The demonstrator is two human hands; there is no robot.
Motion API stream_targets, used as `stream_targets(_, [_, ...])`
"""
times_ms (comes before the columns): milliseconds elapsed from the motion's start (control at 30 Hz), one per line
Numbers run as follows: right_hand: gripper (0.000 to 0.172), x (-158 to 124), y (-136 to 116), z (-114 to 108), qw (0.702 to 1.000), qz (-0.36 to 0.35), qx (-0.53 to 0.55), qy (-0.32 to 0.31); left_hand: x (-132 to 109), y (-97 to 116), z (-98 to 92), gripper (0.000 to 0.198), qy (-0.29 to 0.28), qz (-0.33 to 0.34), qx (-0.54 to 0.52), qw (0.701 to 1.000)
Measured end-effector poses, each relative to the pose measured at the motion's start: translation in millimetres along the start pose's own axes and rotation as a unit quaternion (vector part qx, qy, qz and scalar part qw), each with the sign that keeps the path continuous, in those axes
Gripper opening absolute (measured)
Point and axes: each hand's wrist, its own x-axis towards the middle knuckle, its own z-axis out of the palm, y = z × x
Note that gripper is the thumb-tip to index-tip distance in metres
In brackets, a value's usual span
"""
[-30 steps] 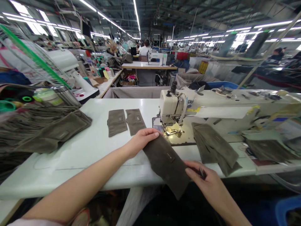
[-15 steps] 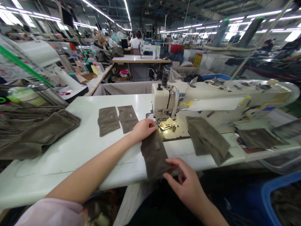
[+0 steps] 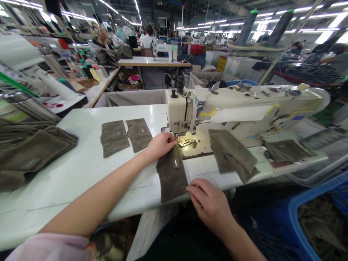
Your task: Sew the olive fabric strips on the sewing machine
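A brown-green cloth (image 3: pixel 171 177) lies just below the centre of the frame, its small label facing up, on the pale tabletop (image 3: pixel 73 163), its lower end at the front edge. Its upper end runs close to the needle area of the sewing machine (image 3: pixel 236 108). The left hand (image 3: pixel 161 145) rests over that upper end, fingers curled together near the needle; whether they pinch the cloth or only press it, I cannot tell. The right hand (image 3: pixel 210 201), lower right of centre, has its fingers drawn together with the tips closed on the cloth's right edge.

Two similar pieces (image 3: pixel 115 139) lie side by side left of centre. A pile (image 3: pixel 29 159) fills the left edge, and overlapping pieces (image 3: pixel 233 152) lie right of the needle. A blue basket (image 3: pixel 295 217) at lower right holds more fabric.
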Motion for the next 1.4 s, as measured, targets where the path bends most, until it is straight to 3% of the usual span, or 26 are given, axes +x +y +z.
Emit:
stream_targets(167, [0.023, -3.0, 1.4, 5.5, 1.0, 0.003, -0.008, -0.015, 4.3, -5.9, 3.0, 0.011, -0.002, 0.023, 0.005, 1.0])
stream_targets(1200, [0.019, 11.3, 1.4, 7.3, 0.998, 0.041, -0.007, -0.052, 18.1, -6.9, -2.9, 0.021, -0.031, -0.075, 0.044, 0.996])
stream_targets(1267, [0.019, 11.0, 0.8, 7.0, 0.998, 0.043, -0.014, -0.054, 12.7, -4.5, -4.8, 0.02, -0.012, -0.05, 0.063, 0.997])
stream_targets(1400, [0.023, 8.6, -1.8, 4.5, 0.996, 0.048, -0.028, -0.065, -30.4, 16.5, -6.1, 0.023, 0.119, 0.044, 0.18, 0.975])
